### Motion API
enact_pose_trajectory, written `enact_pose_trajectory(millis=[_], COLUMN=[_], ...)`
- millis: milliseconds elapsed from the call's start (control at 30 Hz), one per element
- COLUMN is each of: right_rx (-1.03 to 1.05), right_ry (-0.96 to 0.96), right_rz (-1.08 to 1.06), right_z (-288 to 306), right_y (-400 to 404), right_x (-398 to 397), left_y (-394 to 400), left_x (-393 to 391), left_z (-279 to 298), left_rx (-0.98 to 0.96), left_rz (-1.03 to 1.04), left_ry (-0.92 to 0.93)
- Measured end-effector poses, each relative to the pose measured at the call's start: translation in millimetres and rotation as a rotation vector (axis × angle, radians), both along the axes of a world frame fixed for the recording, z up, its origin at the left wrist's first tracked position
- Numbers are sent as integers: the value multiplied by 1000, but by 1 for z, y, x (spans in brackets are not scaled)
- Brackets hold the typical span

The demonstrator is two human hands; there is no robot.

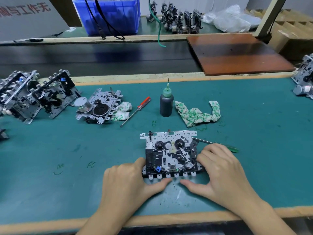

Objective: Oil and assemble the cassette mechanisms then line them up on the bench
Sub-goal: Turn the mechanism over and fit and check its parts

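A cassette mechanism (171, 153) lies flat on the green bench mat (84, 150) in front of me, gears facing up. My left hand (128, 180) grips its left edge, thumb along the front row of tabs. My right hand (220, 168) grips its right edge, thumb at the front. A dark oil bottle (166, 104) with a green needle tip stands behind it. Three more mechanisms sit at the left: one with a motor (100, 107) and two stacked ones (54, 95), (15, 97).
A red-handled screwdriver (137, 110) and a green-handled one (227, 147) lie on the mat, plus two rags (198, 114), (122, 111). A brown board (237, 53), a blue bin (110, 14) and several mechanisms (179, 19) are at the back. Another mechanism (304, 77) sits far right.
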State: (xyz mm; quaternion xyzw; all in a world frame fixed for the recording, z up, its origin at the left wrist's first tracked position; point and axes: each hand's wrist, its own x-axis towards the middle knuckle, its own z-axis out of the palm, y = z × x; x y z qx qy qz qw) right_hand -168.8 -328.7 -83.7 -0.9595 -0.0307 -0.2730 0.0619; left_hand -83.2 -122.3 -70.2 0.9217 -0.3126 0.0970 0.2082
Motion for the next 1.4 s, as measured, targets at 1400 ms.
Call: enact_pose_trajectory(millis=[1400], right_rx=[2], right_ry=[-73], right_rz=[4], right_z=[-5], right_y=[-1], right_x=[-2], left_y=[16], left_x=[15], left_z=[-6], left_rx=[-36], left_rz=[-368], left_ry=[-85])
